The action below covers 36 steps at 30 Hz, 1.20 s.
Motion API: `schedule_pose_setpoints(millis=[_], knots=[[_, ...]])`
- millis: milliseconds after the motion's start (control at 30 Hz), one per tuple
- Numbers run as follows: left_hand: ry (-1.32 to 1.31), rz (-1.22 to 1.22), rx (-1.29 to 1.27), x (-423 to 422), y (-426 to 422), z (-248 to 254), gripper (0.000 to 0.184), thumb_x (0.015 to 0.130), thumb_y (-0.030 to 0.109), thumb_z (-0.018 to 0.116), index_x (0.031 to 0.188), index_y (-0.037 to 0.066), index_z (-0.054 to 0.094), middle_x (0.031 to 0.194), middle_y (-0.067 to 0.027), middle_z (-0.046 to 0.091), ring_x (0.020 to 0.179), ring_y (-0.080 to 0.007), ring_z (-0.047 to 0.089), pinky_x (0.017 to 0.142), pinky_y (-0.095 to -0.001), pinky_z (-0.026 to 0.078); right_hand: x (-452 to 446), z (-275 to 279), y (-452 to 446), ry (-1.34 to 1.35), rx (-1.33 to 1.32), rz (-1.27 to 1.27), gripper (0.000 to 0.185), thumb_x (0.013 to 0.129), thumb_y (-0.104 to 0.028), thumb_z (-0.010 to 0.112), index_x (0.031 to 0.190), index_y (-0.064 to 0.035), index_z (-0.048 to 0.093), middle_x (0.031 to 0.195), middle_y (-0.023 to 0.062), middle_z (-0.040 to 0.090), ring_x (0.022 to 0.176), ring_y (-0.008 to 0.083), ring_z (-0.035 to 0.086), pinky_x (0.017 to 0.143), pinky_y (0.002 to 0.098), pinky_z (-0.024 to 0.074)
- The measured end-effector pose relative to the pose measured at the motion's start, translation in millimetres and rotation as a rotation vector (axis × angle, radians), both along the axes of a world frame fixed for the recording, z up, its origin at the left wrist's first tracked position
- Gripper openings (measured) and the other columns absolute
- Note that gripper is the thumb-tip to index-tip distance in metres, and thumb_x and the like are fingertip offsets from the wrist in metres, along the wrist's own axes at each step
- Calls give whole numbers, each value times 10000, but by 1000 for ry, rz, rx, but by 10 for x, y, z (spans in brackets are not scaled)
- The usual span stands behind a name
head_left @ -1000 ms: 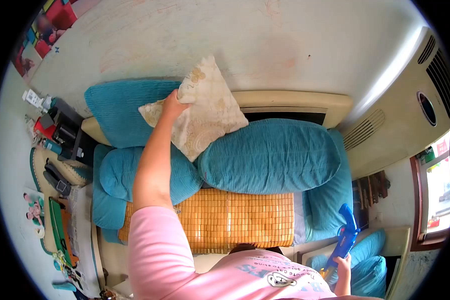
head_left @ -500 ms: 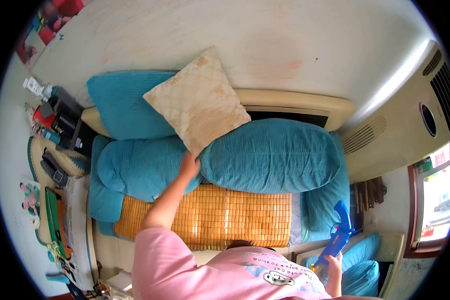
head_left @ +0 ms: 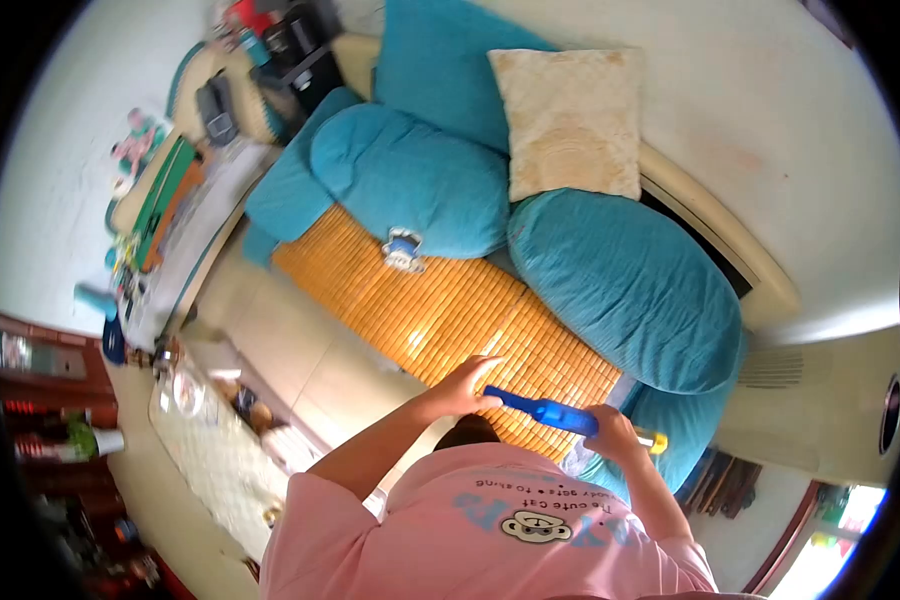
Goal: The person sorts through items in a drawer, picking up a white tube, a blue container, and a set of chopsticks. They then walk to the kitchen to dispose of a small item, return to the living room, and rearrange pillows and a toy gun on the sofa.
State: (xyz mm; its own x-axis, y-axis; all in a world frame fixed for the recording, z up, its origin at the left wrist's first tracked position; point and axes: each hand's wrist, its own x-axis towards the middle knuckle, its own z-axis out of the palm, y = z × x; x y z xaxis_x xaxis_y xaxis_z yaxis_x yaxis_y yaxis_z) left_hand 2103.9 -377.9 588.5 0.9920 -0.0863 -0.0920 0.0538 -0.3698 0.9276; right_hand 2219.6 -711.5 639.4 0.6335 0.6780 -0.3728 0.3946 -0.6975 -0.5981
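A long blue handheld tool with a yellow end [head_left: 555, 414] lies across the front of my body; I cannot make out its exact kind. My right hand [head_left: 615, 436] is wrapped round it near the yellow end. At the tool's narrow far tip is my left hand [head_left: 457, 389], fingers apart; whether it touches the tip I cannot tell. Beneath both hands stretches a bamboo mat [head_left: 440, 318] on the sofa seat. A cream square cushion [head_left: 570, 125] leans upright at the back, above a plump teal cushion [head_left: 625, 285] and beside another teal cushion [head_left: 410, 180].
A large teal back cushion [head_left: 450, 70] rests against the wall. To the left stands a bench [head_left: 185, 265] with a green box [head_left: 163, 200]. A cloth-covered table [head_left: 195, 455] is at lower left, a beige air conditioner [head_left: 810, 400] at right.
My left hand has let go of the cream cushion and come back towards my body. My right hand has brought the blue tool in front of me. The view has turned.
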Motion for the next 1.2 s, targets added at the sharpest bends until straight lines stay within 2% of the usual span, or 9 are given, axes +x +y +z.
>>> schedule_pose_setpoints(millis=[67,233,367,433,533,767,833,1000,1200], knots=[[10,-82,131,-332,-155,388,882,716,388,787,1400,33,357,1413,-201,382,1313,-338,370,1094,-409,296,9,-72,256,-56,4,246,370,590,-56,698,957,-74,651,929,135,653,903,330,628,816,412,504],[327,-10,205,-1492,-273,358,973,634,321,823,1433,70,326,1315,-205,498,1207,-337,493,1007,-386,401,-405,-99,985,-201,185,634,348,597,-63,694,941,-88,643,840,84,639,831,297,630,714,407,503],[306,179,63,-2395,1,186,900,680,298,786,1420,39,345,1222,-219,573,1117,-344,571,946,-410,452,-1027,22,1752,-179,267,775,292,623,-72,675,911,-100,635,823,82,637,807,300,627,704,426,497],[300,224,113,-2780,241,117,663,726,223,738,1314,87,463,998,-197,660,934,-377,637,837,-436,494,-1393,16,2157,-178,211,842,260,627,-92,673,882,-113,627,813,85,634,805,306,627,698,440,496],[379,311,152,-3420,773,64,397,763,182,653,1137,96,554,945,-173,675,885,-377,648,790,-457,501,-1987,-16,2871,-165,94,867,214,639,-147,705,846,-136,651,815,87,651,833,308,629,740,429,493],[375,595,334,-4693,2081,432,403,748,320,713,1064,100,595,877,-127,679,813,-342,662,725,-433,518,-3190,312,4482,-148,62,958,346,632,-73,696,973,-107,649,899,129,641,853,334,623,773,429,495],[381,614,330,-4919,2373,517,416,742,330,725,1064,98,600,879,-128,684,819,-340,664,734,-426,522,-3372,316,4804,-152,291,911,348,650,-61,687,994,-84,642,886,132,642,843,340,624,769,429,494],[413,874,242,-5189,2867,423,390,736,288,696,1067,102,608,854,-148,683,795,-345,665,720,-434,528,-3404,404,5241,-170,357,738,583,706,-136,729,1252,-76,535,1305,144,494,1212,338,450,1020,420,386],[405,1138,134,-5274,3620,233,370,740,272,699,1054,96,613,834,-176,680,787,-359,665,708,-438,528,-2774,41,5645,-148,188,580,511,773,-180,696,1244,-64,536,1239,165,544,1180,348,482,1013,427,390]])
